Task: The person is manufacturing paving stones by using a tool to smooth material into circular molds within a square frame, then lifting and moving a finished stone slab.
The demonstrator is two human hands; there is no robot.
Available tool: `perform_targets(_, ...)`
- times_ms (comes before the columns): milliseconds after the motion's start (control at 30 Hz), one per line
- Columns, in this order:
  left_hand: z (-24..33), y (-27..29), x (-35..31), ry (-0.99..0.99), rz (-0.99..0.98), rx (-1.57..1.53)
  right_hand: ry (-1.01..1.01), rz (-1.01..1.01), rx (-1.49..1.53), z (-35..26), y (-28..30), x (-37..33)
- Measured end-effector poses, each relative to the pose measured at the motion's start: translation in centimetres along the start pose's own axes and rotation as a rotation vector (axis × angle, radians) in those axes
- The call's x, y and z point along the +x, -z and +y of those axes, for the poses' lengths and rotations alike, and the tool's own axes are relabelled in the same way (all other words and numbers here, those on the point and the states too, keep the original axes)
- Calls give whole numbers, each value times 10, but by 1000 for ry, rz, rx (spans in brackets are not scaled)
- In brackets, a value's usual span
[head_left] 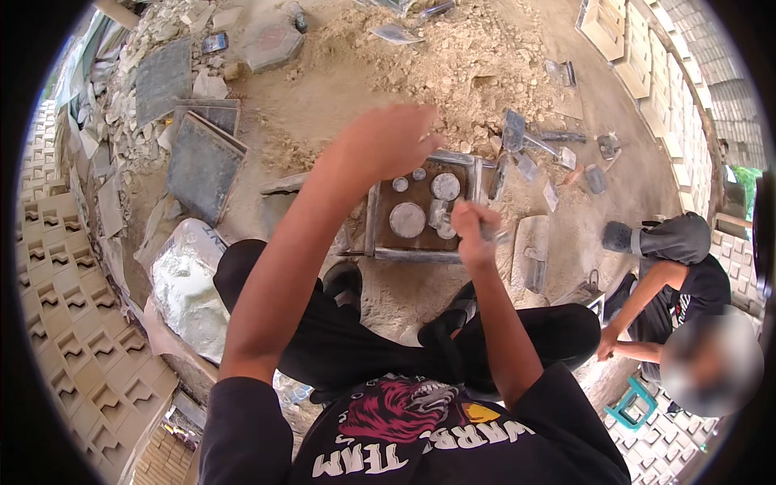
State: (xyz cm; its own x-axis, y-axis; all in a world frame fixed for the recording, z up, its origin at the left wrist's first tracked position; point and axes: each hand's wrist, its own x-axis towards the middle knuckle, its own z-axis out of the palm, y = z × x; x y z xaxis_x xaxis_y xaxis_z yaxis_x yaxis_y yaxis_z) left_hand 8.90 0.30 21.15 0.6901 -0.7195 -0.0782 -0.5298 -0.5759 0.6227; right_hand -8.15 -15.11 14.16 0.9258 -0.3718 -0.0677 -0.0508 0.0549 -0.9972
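Note:
A square frame [416, 255] lies on the ground before me. Inside it, several round pale discs of different sizes, among them a large disc [406, 220], rest on a brown surface. My left hand [396, 141] is raised over the frame's far left side. It is smeared by motion, so its finger pose is unclear. My right hand [475, 230] is closed at the frame's right side around a grey tool [500, 237] that sticks out past the fingers. Its kind is blurred and partly hidden. A shiny grey piece [439, 217] shows left of that hand, next to the discs.
Crumbly tan material [453, 73] is heaped beyond the frame. Dark flat slabs [202, 170] lie left, near a white sack [190, 275]. A hammer [540, 144] and other tools lie right. A co-worker's hands [608, 343] are at right, near a teal stool [633, 404].

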Motion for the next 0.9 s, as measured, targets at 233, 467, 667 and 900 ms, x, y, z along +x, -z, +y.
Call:
perform_targets(233,12,3,-14,175,-345,127,-54,-169,-75,-32,3,14)
perform_targets(467,33,-5,-25,25,-162,76,-88,50,-65,1,-1,-8)
perform_targets(667,30,-16,-26,41,-221,139,-8,4,-44,8,15,-19)
perform_targets(900,38,-20,-28,80,-293,130,74,-55,-179,-20,2,-39)
